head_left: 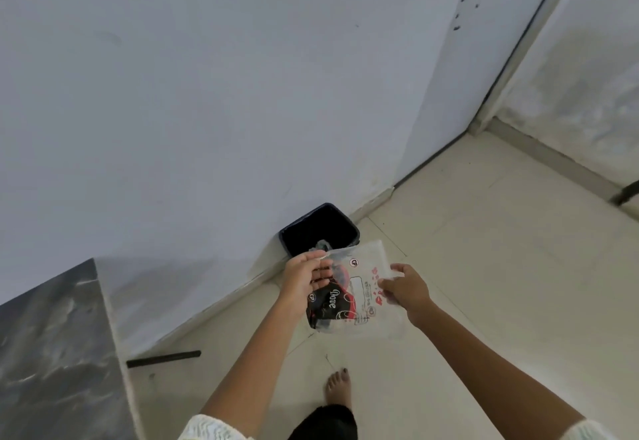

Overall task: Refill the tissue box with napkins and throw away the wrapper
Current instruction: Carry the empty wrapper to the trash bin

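1. Wrapper [356, 291]: clear plastic, held in the air between both hands, just short of the black bin [320, 228].
2. Left hand [304, 279]: fingers pinch the wrapper's upper-left edge.
3. Right hand [408, 289]: grips its right edge.

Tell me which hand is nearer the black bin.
Left. The left hand holds the wrapper just before the bin's rim; the right hand grips its other edge, farther off.
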